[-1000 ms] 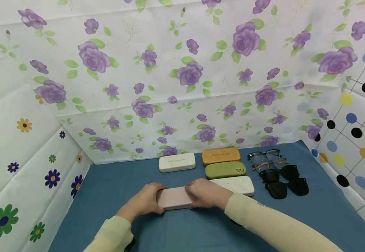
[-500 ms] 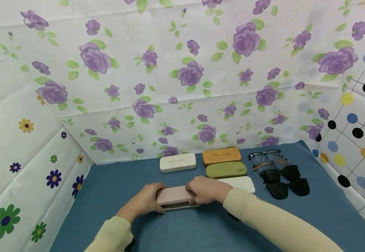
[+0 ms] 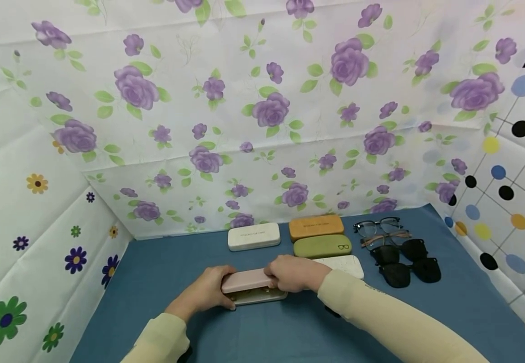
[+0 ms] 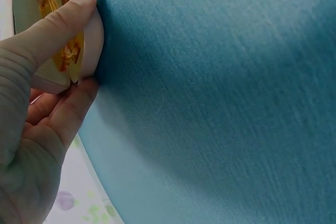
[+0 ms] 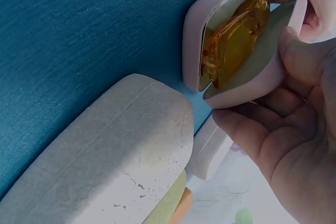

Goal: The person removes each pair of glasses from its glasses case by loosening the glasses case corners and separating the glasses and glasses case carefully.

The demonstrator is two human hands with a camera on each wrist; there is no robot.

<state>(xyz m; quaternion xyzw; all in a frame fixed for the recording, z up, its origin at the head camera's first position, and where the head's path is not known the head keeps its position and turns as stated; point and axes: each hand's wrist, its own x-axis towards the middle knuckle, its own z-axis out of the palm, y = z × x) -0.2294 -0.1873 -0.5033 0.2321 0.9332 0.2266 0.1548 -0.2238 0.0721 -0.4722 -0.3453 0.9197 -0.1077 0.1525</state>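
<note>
A pink glasses case (image 3: 247, 280) lies partly opened on the blue cloth, its lid tilted up toward the back. Inside it are folded amber glasses (image 5: 236, 43), also visible as orange plastic in the left wrist view. My left hand (image 3: 208, 289) grips the case's left end, thumb at the lower shell (image 4: 93, 30) and fingers round the hinge side. At the right end my right hand (image 3: 296, 274) holds the raised lid (image 5: 262, 85), thumb on its front edge and fingers behind it.
Behind the hands lie a cream case (image 3: 254, 237), an orange case (image 3: 316, 228), a green case (image 3: 321, 246) and a white speckled case (image 3: 346, 265), partly covered by the right hand. Clear glasses (image 3: 376, 227) and dark sunglasses (image 3: 396, 275) sit at the right. Patterned cloth walls (image 3: 172, 111) surround the table.
The pink case was closed a second ago. The right hand has lifted its lid, so the gap has widened and the contents show. The left hand has kept its hold.
</note>
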